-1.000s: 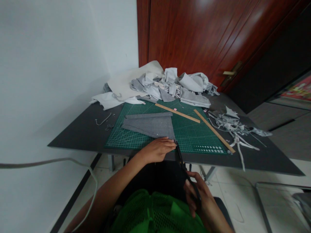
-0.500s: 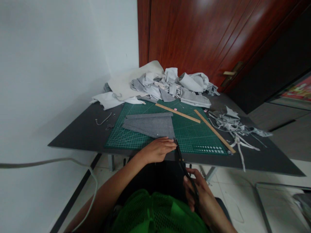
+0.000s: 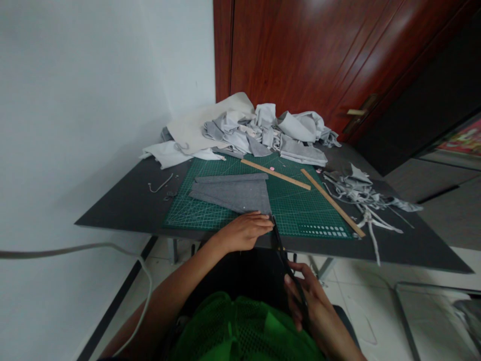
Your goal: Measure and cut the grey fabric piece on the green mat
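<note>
A folded grey cloth [image 3: 233,193] lies on the green cutting mat [image 3: 293,210], near its front edge. My left hand [image 3: 246,231] rests on the cloth's near corner, fingers together and pointing right, pressing it down. Black scissors [image 3: 280,245] are in my right hand [image 3: 304,291], whose fingers wrap round the handles below the table edge. The blades point up and away, with their tips at the cloth's near right corner beside my left fingertips. How far the blades are apart is hard to tell.
Two wooden rulers [image 3: 276,174] [image 3: 332,203] lie on the mat. Behind it is a heap of white and grey cloth [image 3: 233,128]. Grey scraps and strips [image 3: 351,185] lie on the right of the dark table [image 3: 128,200]. A pale cable [image 3: 93,245] crosses at the left.
</note>
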The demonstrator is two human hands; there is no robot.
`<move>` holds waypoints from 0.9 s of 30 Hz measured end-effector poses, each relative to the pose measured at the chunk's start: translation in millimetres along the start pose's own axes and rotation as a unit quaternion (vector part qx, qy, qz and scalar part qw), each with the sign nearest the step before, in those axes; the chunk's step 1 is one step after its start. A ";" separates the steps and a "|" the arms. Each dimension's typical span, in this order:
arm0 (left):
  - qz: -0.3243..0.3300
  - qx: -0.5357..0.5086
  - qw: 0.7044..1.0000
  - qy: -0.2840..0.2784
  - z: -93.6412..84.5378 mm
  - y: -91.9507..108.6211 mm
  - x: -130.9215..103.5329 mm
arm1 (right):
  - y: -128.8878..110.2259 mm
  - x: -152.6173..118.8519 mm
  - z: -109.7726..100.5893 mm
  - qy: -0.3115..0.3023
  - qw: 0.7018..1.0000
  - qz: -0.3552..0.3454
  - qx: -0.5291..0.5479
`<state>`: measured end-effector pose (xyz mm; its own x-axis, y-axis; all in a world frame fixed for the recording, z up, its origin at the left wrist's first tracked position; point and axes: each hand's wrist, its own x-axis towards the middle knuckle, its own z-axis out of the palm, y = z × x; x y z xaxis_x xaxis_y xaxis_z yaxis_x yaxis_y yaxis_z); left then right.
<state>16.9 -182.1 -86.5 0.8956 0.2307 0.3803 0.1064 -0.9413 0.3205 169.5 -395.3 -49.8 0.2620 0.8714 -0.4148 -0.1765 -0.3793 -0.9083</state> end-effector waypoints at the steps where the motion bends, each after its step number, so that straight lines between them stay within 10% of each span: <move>1: 0.000 -0.001 1.000 -0.002 -0.4 0.1 -0.1 | 0.3 -0.4 -0.1 0.001 1.000 -0.002 -0.003; 27: -0.006 0.008 1.000 -0.004 -1.8 2.5 1.0 | 0.6 -0.4 -4.7 -0.003 0.998 0.028 0.056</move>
<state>17.3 -183.8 -83.8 0.8980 0.2391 0.3694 0.1232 -0.9425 0.3107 173.8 -397.3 -50.4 0.2433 0.8521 -0.4634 -0.2957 -0.3898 -0.8721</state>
